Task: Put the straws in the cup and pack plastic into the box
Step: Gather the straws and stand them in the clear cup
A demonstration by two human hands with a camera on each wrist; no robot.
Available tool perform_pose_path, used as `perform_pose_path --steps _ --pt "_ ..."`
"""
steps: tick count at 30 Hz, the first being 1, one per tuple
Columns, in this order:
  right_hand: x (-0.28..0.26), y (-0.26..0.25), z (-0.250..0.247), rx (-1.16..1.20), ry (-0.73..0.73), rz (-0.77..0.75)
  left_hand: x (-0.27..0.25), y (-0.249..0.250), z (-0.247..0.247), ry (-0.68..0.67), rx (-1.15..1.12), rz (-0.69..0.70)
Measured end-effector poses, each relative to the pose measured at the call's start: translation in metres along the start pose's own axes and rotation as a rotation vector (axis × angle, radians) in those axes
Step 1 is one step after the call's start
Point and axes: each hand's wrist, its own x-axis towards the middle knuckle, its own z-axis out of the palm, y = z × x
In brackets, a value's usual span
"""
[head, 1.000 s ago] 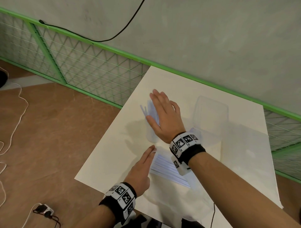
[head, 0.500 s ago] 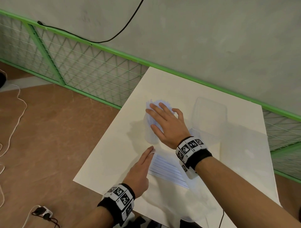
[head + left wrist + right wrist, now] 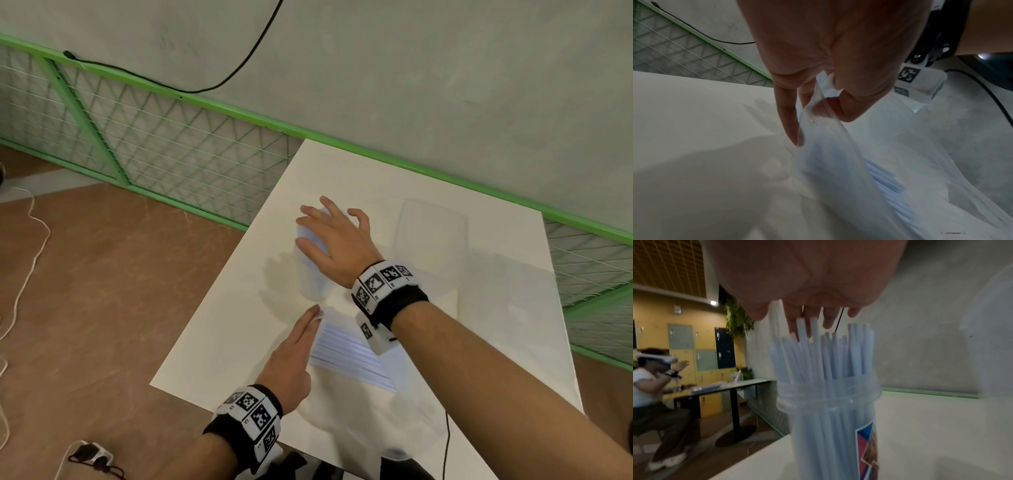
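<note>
A clear plastic cup (image 3: 312, 277) stands mid-table with a bunch of pale blue straws (image 3: 824, 353) upright in it. My right hand (image 3: 330, 226) lies flat over the straw tops, fingers spread and touching them (image 3: 813, 321). The cup (image 3: 830, 418) carries a coloured label. Nearer to me lies a clear plastic bag (image 3: 838, 162) with more straws (image 3: 349, 353) inside. My left hand (image 3: 313, 313) pinches the bag's open edge between thumb and fingers (image 3: 818, 112). A clear box (image 3: 431, 240) sits to the right of the cup.
The white table (image 3: 222, 342) ends close to my left hand, with brown floor and cables beyond. A green mesh fence (image 3: 171, 154) runs behind it. A black cable (image 3: 445, 442) hangs at the near edge. Another person (image 3: 651, 386) sits at a far table.
My right hand has come down over the straws, which stood fanned out to the left before and now sit gathered under my palm. My left hand has stayed on the bag.
</note>
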Motion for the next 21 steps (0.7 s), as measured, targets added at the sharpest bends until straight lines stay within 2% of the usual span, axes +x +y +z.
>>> perform_pose_path --steps 3,5,7,9,12,14,15,21 --pt "-0.023 -0.002 -0.013 0.075 0.195 -0.034 0.0 -0.001 0.0 -0.002 -0.008 0.0" --pt "-0.051 -0.009 -0.016 0.172 0.261 -0.092 0.002 -0.001 0.0 -0.004 -0.013 -0.009" --pt "-0.087 -0.022 -0.006 0.281 0.186 -0.105 0.004 -0.002 0.0 -0.003 0.007 -0.015" --pt "-0.124 -0.031 0.017 0.298 0.042 -0.052 0.006 -0.003 0.003 -0.014 0.021 0.01" --pt "-0.159 -0.03 0.058 0.21 -0.25 0.125 0.007 -0.005 0.009 -0.012 0.012 0.055" --pt "-0.171 -0.019 0.088 0.081 -0.372 0.204 0.006 -0.003 0.012 -0.013 0.001 0.057" --pt "-0.175 -0.015 0.098 0.031 -0.394 0.232 0.006 0.0 0.013 -0.011 -0.001 0.062" --pt "-0.188 -0.01 0.134 -0.127 -0.298 0.322 0.006 0.005 0.018 0.016 0.032 0.108"
